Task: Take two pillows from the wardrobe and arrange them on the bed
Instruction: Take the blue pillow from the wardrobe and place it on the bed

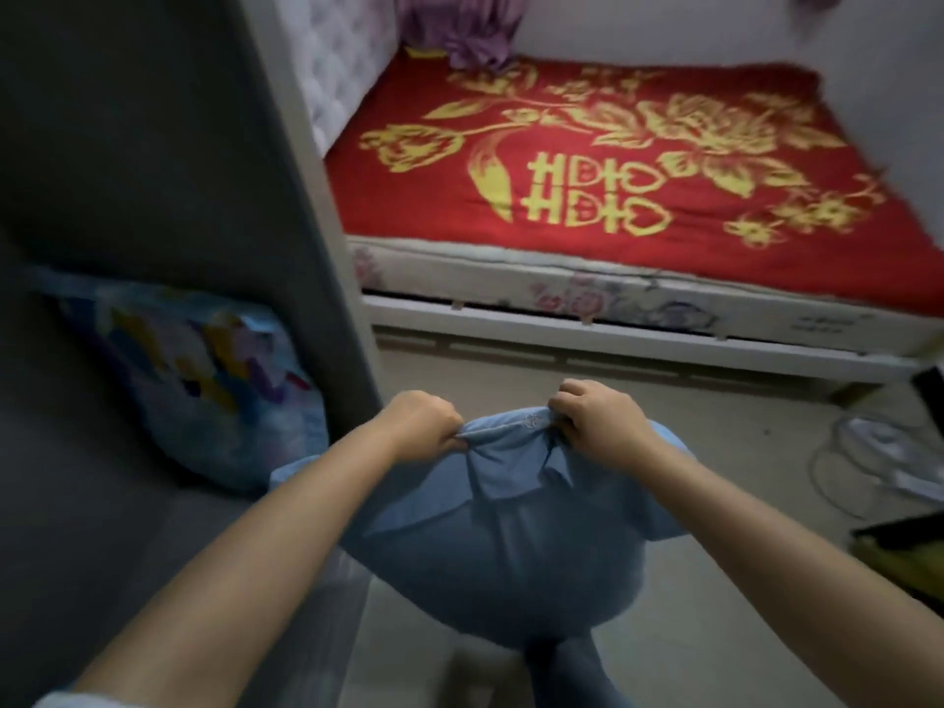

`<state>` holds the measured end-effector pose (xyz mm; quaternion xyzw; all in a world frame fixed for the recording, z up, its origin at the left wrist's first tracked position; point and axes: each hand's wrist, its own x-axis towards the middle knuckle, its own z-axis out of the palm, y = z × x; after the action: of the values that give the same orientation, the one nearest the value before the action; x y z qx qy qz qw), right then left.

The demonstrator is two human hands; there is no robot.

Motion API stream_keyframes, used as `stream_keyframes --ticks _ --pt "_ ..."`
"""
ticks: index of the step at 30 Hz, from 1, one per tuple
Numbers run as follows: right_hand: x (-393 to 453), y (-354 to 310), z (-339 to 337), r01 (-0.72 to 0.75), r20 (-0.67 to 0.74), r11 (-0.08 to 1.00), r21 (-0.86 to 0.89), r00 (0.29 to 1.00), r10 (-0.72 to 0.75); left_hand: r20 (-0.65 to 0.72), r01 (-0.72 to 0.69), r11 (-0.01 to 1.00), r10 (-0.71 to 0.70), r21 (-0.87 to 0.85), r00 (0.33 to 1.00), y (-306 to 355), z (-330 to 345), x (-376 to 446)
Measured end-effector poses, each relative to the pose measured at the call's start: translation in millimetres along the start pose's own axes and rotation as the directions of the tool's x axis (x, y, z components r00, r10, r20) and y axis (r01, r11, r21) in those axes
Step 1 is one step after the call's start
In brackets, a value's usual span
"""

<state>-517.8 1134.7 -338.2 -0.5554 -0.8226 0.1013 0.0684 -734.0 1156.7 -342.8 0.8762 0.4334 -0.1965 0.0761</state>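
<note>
Below both grips (511,426) hangs blue pillow (500,544).

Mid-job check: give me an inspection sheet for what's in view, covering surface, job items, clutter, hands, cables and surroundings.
Surface: bed covered by a red blanket with gold flowers; no pillow on it.
Job's things: blue pillow held above the floor; patterned pillow lying in the wardrobe.
Clutter: dark and yellow items on the floor at right, too blurred to identify.
Hands: left hand and right hand both grip the blue pillow's top edge.
Cables: white cord looped on the floor at right.
Surroundings: purple curtain behind the bed.
</note>
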Motion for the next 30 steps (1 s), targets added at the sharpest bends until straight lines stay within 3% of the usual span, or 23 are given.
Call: stream_keyframes --ticks 6,8,11,14,17,20,21,23,25,27,29,30 --pt "59 132 -53 -0.09 -0.067 0.993 -0.072 0.994 0.086 -0.081 -0.046 0.998 0.043 -0.03 0.996 7 -84 143" --pt "101 166 -80 -0.087 -0.117 0.992 -0.088 0.99 0.076 -0.129 0.013 0.998 -0.021 -0.064 0.991 -5 -125 185" --pt "180 195 -132 -0.117 -0.313 0.99 -0.076 0.946 0.088 -0.297 0.149 0.976 -0.19 -0.157 0.936 -42 -197 231" --pt "268 196 -194 -0.134 -0.524 0.99 -0.05 0.847 0.088 -0.53 0.267 0.939 -0.343 -0.217 0.775 -94 -274 254" --pt "346 183 -265 -0.094 -0.675 0.993 -0.065 0.737 0.025 -0.73 0.365 0.89 -0.439 -0.274 0.523 -151 -344 262" --pt "416 166 -327 -0.025 -0.775 0.997 -0.077 0.631 -0.044 -0.827 0.418 0.844 -0.477 -0.336 0.299 -207 -407 270" --pt "434 160 -341 -0.006 -0.831 0.996 -0.086 0.551 -0.069 -0.86 0.421 0.843 -0.456 -0.335 0.229 -223 -425 273" --pt "469 151 -363 0.029 -0.93 0.985 -0.171 0.326 -0.171 -0.946 0.401 0.877 -0.316 -0.264 0.069 -254 -456 278" --pt "505 151 -372 0.022 -0.946 0.964 -0.265 0.188 -0.264 -0.991 0.481 0.869 -0.136 -0.114 0.01 -283 -474 282" --pt "543 162 -361 0.035 -0.933 0.953 -0.3 0.2 -0.301 -0.999 0.546 0.838 -0.031 -0.008 0.033 -317 -474 298" --pt "577 179 -335 0.074 -0.879 0.931 -0.358 0.31 -0.362 -0.978 0.477 0.874 -0.01 0.092 0.207 -349 -461 326" --pt "592 187 -319 0.098 -0.802 0.92 -0.381 0.46 -0.381 -0.924 0.428 0.901 -0.102 0.071 0.369 -361 -453 340"
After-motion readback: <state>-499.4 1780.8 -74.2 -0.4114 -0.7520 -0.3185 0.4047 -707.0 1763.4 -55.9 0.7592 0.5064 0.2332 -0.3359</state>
